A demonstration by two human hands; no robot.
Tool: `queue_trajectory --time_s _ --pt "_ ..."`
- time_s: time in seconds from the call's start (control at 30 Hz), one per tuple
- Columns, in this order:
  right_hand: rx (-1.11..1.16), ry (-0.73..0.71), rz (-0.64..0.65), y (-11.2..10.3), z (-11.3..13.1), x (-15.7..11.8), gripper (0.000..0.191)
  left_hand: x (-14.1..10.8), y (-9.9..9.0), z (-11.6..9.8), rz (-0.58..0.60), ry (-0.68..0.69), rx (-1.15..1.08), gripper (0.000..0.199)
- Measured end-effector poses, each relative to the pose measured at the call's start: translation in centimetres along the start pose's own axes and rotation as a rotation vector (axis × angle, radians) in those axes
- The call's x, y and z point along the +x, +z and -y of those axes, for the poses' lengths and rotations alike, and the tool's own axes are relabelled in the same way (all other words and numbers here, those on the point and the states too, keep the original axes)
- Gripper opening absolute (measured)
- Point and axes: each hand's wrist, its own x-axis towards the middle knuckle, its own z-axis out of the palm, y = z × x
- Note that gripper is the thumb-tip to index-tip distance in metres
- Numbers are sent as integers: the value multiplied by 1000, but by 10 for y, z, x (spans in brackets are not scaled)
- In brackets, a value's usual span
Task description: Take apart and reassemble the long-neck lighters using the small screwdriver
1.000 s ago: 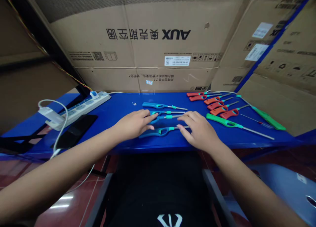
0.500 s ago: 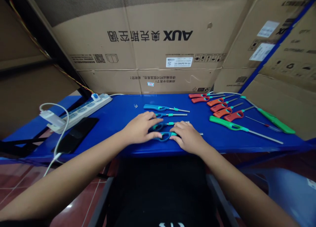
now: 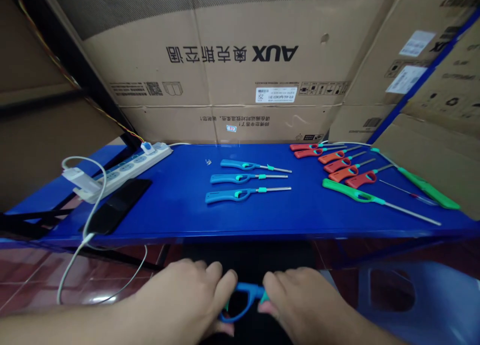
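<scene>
My left hand [image 3: 191, 295] is wrapped round the handle of a blue gas lighter [image 3: 245, 291], held low in front of the table edge. At its other end, my right hand [image 3: 300, 297] closes over the turquoise collar and the nozzle, which it hides. The trigger loop shows between the two hands. Beyond them on the blue table [image 3: 180, 205] lie three more blue lighters, one at the back [image 3: 240, 165], one in the middle [image 3: 232, 178] and one nearest me [image 3: 228, 196], nozzles pointing right.
Several red and orange lighters [image 3: 339, 165] lie at the right, near a long green lighter [image 3: 348, 190] and another green one [image 3: 427, 187]. A power strip [image 3: 127, 172] and a black phone [image 3: 118, 205] with a white cable occupy the left. Cardboard [image 3: 232, 85] stands behind. A bluish chair [image 3: 431, 295] is below right.
Both hands have lifted the nearest blue lighter off the table and drawn it back toward me, below the table edge. The other three blue lighters are now uncovered.
</scene>
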Motion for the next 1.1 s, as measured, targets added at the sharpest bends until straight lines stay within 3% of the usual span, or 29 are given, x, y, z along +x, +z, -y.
queue_trajectory --time_s 0.17,0.27,0.33,0.47,0.53,0.63,0.73,0.83,0.9,1.0,1.1 --pt "-23 -13 26 -29 -32 24 23 21 -4 27 -226 47 60 47" --pt "-36 61 -21 -43 -74 55 29 58 -11 54 -471 -1 63 52" --pt "2 28 -26 -46 -106 75 35 85 -12 71 -619 -4 55 56" --pt "10 -113 27 -37 -149 97 33 116 -4 91 -689 72 34 58" --pt "14 -139 33 -33 -158 99 34 116 -8 100 -742 137 45 60" --pt "38 -188 29 -38 -166 109 39 110 -35 125 -891 109 1 52" --pt "69 -289 1 -52 -171 137 38 115 -66 162 -927 105 -161 38" --pt "59 -381 35 -62 -166 172 27 129 -72 194 -1052 44 -368 37" --pt "55 -454 90 -62 -159 188 19 134 -63 205 -1007 45 -445 42" --pt "50 -506 139 -57 -149 196 17 130 -48 210 -663 201 -433 39" --pt "-2 -480 162 -53 -145 191 19 119 -45 207 -405 251 -437 31"
